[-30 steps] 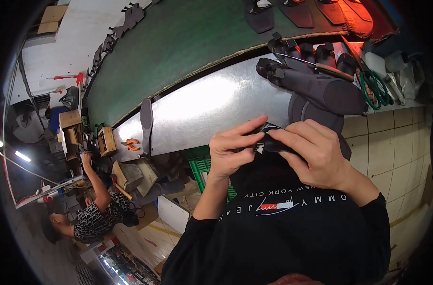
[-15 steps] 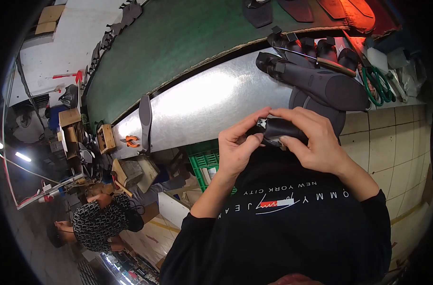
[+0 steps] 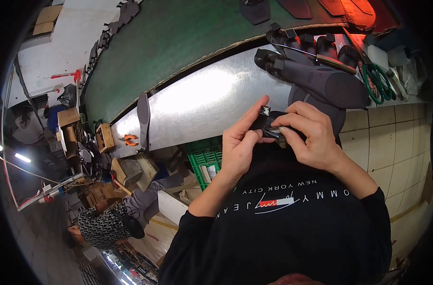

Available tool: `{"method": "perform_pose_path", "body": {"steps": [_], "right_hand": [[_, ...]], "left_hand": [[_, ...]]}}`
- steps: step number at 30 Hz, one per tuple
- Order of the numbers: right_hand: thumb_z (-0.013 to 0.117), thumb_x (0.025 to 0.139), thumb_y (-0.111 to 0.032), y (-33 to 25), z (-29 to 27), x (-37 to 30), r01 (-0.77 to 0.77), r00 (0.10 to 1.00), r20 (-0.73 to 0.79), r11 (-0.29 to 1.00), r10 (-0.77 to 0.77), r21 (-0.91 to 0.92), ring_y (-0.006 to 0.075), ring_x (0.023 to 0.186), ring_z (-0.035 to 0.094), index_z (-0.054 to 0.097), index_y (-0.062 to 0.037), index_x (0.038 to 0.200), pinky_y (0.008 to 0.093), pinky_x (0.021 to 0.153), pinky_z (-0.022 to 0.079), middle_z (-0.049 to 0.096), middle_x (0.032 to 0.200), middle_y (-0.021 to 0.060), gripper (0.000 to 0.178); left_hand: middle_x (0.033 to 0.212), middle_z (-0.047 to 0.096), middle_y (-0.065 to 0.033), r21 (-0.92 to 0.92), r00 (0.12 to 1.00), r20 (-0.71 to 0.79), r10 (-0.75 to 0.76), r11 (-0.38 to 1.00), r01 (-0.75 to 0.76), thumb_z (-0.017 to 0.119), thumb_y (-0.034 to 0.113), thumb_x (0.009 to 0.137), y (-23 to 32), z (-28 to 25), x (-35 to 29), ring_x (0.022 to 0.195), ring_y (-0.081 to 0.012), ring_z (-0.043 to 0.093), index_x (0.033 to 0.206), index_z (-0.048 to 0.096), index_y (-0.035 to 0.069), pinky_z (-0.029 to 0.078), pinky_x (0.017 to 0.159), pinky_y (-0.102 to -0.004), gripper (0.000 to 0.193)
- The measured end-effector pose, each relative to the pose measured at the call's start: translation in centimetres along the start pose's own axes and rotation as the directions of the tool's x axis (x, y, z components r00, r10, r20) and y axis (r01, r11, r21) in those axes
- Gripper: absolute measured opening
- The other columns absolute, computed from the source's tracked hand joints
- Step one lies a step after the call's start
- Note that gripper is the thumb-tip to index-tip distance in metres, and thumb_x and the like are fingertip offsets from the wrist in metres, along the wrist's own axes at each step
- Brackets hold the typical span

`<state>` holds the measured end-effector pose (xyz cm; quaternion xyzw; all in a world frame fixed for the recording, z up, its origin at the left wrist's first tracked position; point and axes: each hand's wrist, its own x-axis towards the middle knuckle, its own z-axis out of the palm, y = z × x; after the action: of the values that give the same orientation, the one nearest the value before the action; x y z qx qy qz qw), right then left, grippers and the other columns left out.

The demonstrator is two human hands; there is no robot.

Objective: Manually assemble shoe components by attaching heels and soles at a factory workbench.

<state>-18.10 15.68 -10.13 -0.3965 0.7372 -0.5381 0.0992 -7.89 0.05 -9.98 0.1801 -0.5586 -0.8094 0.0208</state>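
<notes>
In front of my chest, both hands hold a black shoe part (image 3: 275, 117) with a small squared end that shows a white patch. My left hand (image 3: 239, 146) is closed on its left side, the thumb pressed below that squared end. The thumb and fingers of my right hand (image 3: 310, 134) pinch the lower edge of the same part, where something pale and thin shows; I cannot make out what it is. My right hand covers the far end. Close by, dark shoe soles with block heels (image 3: 321, 80) lie piled on the metal table (image 3: 202, 102).
A single dark sole (image 3: 144, 118) and orange-handled pincers (image 3: 129, 139) lie at the table's left end. Green-handled scissors (image 3: 377, 83) are at the right. Behind runs a green-topped surface (image 3: 178, 47). A green crate (image 3: 204, 159) sits below; another person (image 3: 105, 225) bends at lower left.
My right fingers have drawn in from lying along the shoe part to pinching its lower edge. The part has tilted slightly. The other person at lower left has bent further down.
</notes>
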Motion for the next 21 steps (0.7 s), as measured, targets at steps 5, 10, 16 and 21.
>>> {"method": "perform_pose_path", "body": {"steps": [5,10,16,21], "right_hand": [[0.064,0.071,-0.003,0.1,0.1,0.0,0.082,0.996,-0.028,0.993,-0.085,-0.088,0.0257,0.071,0.058,0.066,-0.0060,0.084,0.0355,0.061,0.046,0.056,0.080,0.0076,0.013],[0.066,0.066,-0.001,0.0,-0.7,0.4,0.229,0.972,0.094,0.955,-0.215,-0.185,0.0263,0.072,0.057,0.067,-0.0064,0.086,0.0353,0.061,0.045,0.055,0.085,0.0110,0.021],[0.068,0.065,-0.004,0.7,-1.5,0.4,0.136,0.965,0.231,0.990,-0.126,-0.026,0.0273,0.077,0.057,0.067,-0.0089,0.090,0.0353,0.066,0.046,0.054,0.090,0.0112,0.026],[0.073,0.062,-0.008,0.8,-1.5,-0.1,-0.056,0.953,0.299,0.997,0.037,0.056,0.0269,0.077,0.058,0.066,-0.0101,0.089,0.0334,0.066,0.045,0.052,0.088,0.0104,0.029]], "left_hand": [[0.139,0.042,-0.0172,-0.006,0.996,-0.086,0.034,0.999,-0.035,0.036,-0.012,0.078,0.1,1.1,0.0,0.108,-0.0206,0.059,0.132,0.045,-0.002,0.058,0.078,-0.0284,0.056],[0.136,0.046,-0.0172,-0.005,0.997,-0.079,0.002,1.000,-0.002,0.041,-0.013,0.076,0.2,0.9,0.2,0.104,-0.0184,0.061,0.129,0.049,-0.003,0.058,0.075,-0.0266,0.055],[0.125,0.056,-0.0177,0.034,0.996,-0.065,-0.066,0.997,0.068,0.046,-0.014,0.073,0.4,0.0,0.8,0.095,-0.0160,0.063,0.121,0.057,-0.003,0.056,0.067,-0.0229,0.050],[0.121,0.059,-0.0162,0.042,0.994,-0.060,-0.094,0.994,0.097,0.047,-0.013,0.073,0.4,-0.2,1.1,0.091,-0.0150,0.064,0.119,0.059,-0.003,0.056,0.065,-0.0225,0.048]]}}
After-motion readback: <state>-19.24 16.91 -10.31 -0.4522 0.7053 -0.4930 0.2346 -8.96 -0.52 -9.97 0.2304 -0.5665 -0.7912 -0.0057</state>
